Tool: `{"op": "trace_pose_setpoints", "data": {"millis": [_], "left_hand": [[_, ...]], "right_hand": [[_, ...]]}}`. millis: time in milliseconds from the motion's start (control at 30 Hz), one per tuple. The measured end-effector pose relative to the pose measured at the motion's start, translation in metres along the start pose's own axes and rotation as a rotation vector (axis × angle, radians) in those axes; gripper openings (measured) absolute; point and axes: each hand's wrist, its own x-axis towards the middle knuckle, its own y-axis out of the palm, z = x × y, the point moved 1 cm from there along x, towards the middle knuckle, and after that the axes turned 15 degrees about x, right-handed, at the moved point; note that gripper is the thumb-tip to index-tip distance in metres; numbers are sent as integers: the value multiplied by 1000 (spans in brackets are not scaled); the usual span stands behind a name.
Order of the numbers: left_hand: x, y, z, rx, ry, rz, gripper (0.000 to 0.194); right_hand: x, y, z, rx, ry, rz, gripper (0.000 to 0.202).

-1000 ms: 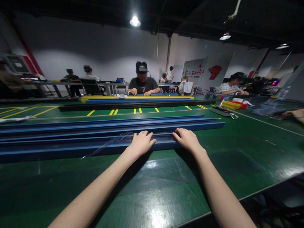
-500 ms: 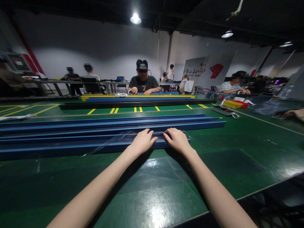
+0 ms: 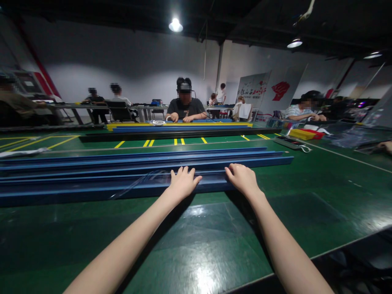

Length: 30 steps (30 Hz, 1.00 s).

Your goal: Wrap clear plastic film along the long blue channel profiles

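A long blue channel (image 3: 88, 192) lies across the green table, the nearest of several blue lengths. On top of it my left hand (image 3: 183, 181) rests with its fingers spread and nothing held. Clear plastic film (image 3: 134, 183) lies over the channel just left of that hand. My right hand (image 3: 241, 176) is at the channel's right end, its fingers bent over the end and pressed together; its fingertips are partly hidden. Behind both hands lie more blue channels (image 3: 269, 162).
Further back on the green table (image 3: 306, 245) are a black strip (image 3: 214, 134), a yellow strip (image 3: 128, 125), a phone-like device (image 3: 288, 142) and a yellow and red tray (image 3: 301, 133). A person (image 3: 185, 107) sits opposite. Plastic bags lie at the right.
My right hand has moved right along the blue channel to its end. My left hand has stayed nearly in place, with its fingers spread wider.
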Motion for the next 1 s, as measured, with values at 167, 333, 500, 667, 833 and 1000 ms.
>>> {"op": "trace_pose_setpoints", "data": {"millis": [167, 333, 500, 667, 833, 1000], "left_hand": [[1, 2, 0, -45, 13, -6, 46], [3, 1, 1, -85, 27, -46, 44], [6, 2, 1, -125, 58, -87, 41], [6, 3, 2, -197, 115, -139, 37], [6, 4, 2, -256, 156, -147, 36], [6, 4, 2, -215, 162, -127, 35]], "right_hand": [[-2, 0, 9, -36, -92, -11, 34], [-5, 1, 22, 19, -183, -25, 33], [-8, 5, 30, 47, -243, -4, 32], [-6, 4, 25, 35, -181, 7, 33], [-4, 0, 17, 17, -89, 7, 34], [-3, -1, 12, 5, -37, -10, 35]]}}
